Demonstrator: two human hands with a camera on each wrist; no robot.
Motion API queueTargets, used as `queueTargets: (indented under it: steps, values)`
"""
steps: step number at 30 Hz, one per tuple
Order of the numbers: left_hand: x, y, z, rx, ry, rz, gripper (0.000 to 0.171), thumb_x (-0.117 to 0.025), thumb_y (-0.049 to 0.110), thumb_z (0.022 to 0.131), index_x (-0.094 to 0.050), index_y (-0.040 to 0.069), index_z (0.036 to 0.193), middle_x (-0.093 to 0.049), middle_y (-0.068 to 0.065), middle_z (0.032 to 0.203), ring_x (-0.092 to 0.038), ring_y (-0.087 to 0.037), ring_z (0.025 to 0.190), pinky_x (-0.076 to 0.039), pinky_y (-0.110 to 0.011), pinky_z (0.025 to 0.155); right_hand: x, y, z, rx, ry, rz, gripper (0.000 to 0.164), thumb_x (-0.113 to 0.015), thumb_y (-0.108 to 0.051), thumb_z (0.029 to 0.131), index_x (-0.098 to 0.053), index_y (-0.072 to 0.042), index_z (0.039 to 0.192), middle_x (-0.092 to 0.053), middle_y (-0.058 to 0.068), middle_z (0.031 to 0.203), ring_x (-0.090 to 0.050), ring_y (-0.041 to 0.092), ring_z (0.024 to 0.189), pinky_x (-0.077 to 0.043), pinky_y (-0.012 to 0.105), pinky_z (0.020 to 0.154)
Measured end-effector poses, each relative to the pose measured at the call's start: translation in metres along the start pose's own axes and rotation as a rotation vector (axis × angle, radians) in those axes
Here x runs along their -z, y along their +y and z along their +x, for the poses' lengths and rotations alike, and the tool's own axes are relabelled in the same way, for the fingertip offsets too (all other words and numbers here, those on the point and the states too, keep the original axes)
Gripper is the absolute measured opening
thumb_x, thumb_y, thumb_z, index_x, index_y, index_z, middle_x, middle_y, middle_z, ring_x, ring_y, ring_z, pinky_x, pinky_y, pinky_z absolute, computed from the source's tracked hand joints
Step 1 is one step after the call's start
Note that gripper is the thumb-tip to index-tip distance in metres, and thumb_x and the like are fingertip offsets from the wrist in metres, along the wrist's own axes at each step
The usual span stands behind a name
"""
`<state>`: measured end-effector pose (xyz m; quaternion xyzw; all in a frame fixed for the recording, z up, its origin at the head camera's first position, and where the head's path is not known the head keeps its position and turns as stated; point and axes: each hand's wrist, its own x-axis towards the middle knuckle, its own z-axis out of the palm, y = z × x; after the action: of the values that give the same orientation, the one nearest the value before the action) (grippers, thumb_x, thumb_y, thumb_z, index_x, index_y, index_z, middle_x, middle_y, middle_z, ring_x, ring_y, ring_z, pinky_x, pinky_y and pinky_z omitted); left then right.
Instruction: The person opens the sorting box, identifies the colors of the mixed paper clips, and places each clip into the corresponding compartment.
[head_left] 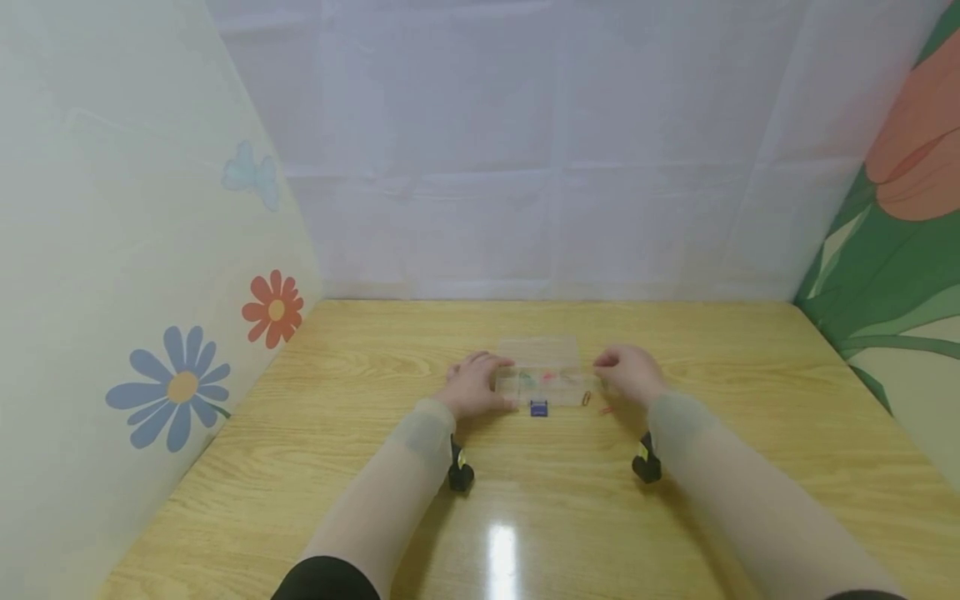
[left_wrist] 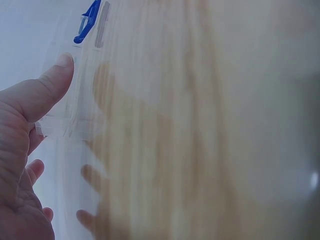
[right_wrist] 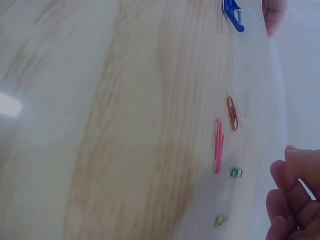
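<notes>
A clear plastic box sits on the table with its lid raised behind it. At its front hangs a blue latch. My left hand grips the box's left end, the thumb along the front and the other fingers behind. Near the right end is my right hand, thumb and fingers curled close together; I cannot tell whether they pinch something small. A copper-red paper clip and a pink paper clip lie by the box's front right corner.
Small green and pink-red pieces show inside the box. Close to the right hand lie a tiny green item and a yellowish one. A white cloth wall stands behind the wooden table.
</notes>
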<state>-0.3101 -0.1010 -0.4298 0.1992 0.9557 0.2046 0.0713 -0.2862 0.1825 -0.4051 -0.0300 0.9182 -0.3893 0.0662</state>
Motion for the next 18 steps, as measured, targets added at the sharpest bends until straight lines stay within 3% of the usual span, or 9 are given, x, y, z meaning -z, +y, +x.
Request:
queueTargets:
  steps: [18]
  values:
    - [-0.003, -0.003, 0.003, 0.007, 0.000, 0.018, 0.077, -0.076, 0.053, 0.075, -0.047, 0.025, 0.141, -0.043, 0.003, 0.147, -0.022, -0.025, 0.142, -0.013, -0.058, 0.110, 0.008, 0.019, -0.004, -0.037, 0.010, -0.003, 0.025, -0.060, -0.016, 0.094, -0.063, -0.001, 0.114, -0.062, 0.019, 0.116, -0.056, 0.035, 0.107, -0.044, 0.051, 0.094]
